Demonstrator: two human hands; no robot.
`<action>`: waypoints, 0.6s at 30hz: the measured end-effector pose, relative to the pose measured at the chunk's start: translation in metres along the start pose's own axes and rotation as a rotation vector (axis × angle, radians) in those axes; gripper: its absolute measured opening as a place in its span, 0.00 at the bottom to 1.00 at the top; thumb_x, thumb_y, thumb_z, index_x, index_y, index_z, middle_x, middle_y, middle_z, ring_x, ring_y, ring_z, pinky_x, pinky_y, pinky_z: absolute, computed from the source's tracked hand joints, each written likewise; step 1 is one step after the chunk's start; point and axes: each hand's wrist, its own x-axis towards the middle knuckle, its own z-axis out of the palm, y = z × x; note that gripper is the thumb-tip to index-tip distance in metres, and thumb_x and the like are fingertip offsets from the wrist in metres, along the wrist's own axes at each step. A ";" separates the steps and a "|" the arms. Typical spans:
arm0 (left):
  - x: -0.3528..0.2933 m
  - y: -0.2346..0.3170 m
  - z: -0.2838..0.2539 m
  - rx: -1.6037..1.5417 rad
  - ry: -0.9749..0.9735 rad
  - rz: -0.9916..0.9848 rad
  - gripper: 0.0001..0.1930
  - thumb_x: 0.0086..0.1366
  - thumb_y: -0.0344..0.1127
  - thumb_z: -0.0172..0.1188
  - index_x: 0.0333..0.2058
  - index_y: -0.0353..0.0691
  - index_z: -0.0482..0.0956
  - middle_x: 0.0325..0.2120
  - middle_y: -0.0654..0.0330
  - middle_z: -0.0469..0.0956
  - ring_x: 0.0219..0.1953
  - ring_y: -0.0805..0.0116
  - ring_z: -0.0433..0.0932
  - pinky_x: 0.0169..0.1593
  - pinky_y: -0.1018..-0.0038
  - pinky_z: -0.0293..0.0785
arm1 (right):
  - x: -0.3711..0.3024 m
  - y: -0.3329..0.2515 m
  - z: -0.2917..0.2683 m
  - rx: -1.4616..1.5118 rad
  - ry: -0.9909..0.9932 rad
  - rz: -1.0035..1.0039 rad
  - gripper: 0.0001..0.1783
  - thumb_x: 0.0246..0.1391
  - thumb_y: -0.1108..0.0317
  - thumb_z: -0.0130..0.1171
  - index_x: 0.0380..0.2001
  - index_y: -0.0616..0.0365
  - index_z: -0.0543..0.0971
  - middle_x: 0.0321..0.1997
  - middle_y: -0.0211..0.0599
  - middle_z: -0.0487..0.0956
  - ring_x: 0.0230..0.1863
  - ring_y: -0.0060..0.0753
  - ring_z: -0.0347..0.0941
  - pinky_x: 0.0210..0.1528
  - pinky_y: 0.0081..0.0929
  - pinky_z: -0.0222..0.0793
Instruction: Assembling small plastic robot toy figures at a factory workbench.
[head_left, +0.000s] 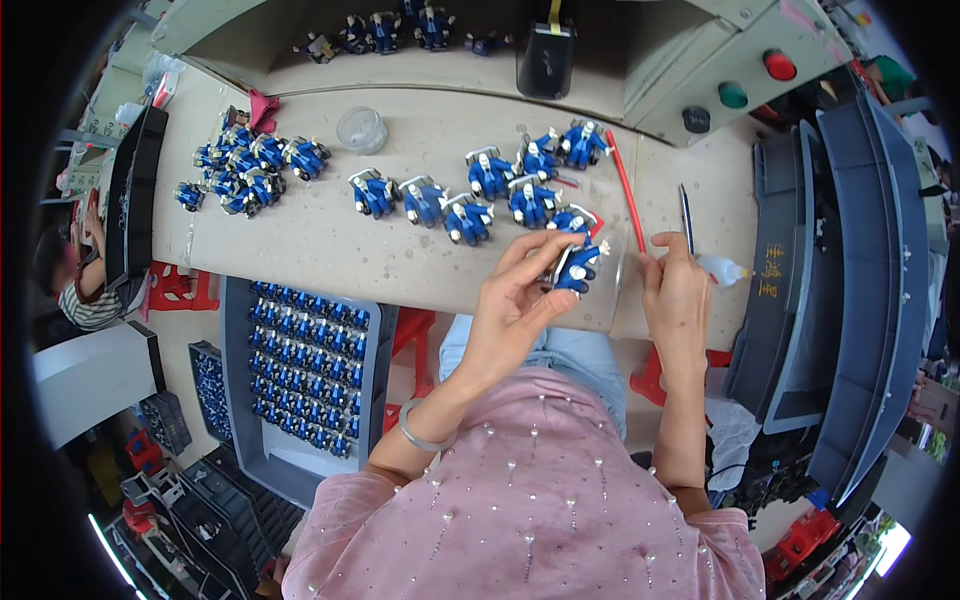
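Note:
My left hand (522, 302) is closed around a small blue figurine (580, 268) with white parts, pinched between thumb and fingers above the table's near edge. To its right, my right hand (678, 300) has its fingers bent together at the near end of a thin red stick (626, 190), which slants away over the table; the fingertips are partly hidden. Beyond my left hand stand several similar figurines (490, 175) in loose rows. One of them (572, 220) is right behind the held one, beside a small red piece.
A heap of figurines (240, 165) and a clear cup (361, 131) are at the left. Right of my right hand lie a dark pen (686, 215) and a white squeeze bottle (722, 268). A grey crate (375, 380) of figurines stands lower left; grey bins (790, 300) stand right.

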 end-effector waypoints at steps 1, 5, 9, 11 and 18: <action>-0.001 0.002 -0.002 0.005 0.008 0.004 0.25 0.59 0.23 0.60 0.56 0.33 0.69 0.53 0.60 0.62 0.51 0.74 0.67 0.50 0.79 0.69 | 0.006 -0.009 -0.002 -0.002 0.007 -0.010 0.08 0.50 0.73 0.60 0.30 0.65 0.74 0.25 0.53 0.78 0.28 0.56 0.76 0.31 0.42 0.70; -0.005 0.011 -0.019 0.018 0.046 0.018 0.25 0.59 0.25 0.61 0.56 0.33 0.69 0.53 0.59 0.63 0.53 0.74 0.67 0.50 0.79 0.70 | 0.045 -0.062 -0.007 0.487 0.183 -0.182 0.06 0.53 0.73 0.57 0.32 0.65 0.76 0.25 0.47 0.78 0.24 0.44 0.75 0.27 0.33 0.68; -0.008 0.021 -0.032 -0.015 0.105 0.061 0.25 0.59 0.25 0.61 0.56 0.32 0.69 0.53 0.57 0.64 0.52 0.72 0.68 0.48 0.77 0.73 | 0.115 -0.091 0.007 0.549 0.281 -0.273 0.11 0.57 0.67 0.54 0.32 0.66 0.78 0.24 0.48 0.78 0.28 0.38 0.76 0.32 0.31 0.69; -0.007 0.023 -0.036 -0.019 0.199 0.113 0.25 0.59 0.31 0.63 0.54 0.32 0.70 0.51 0.57 0.68 0.45 0.68 0.76 0.42 0.72 0.78 | 0.151 -0.099 0.012 0.450 0.339 -0.328 0.14 0.58 0.64 0.53 0.32 0.67 0.78 0.25 0.50 0.79 0.31 0.40 0.77 0.35 0.33 0.70; -0.007 0.027 -0.054 -0.143 0.264 0.126 0.26 0.61 0.24 0.59 0.58 0.31 0.65 0.54 0.56 0.66 0.46 0.70 0.73 0.42 0.74 0.78 | 0.215 -0.113 0.023 0.344 0.113 -0.061 0.24 0.48 0.52 0.57 0.36 0.65 0.82 0.37 0.58 0.80 0.46 0.53 0.76 0.51 0.36 0.67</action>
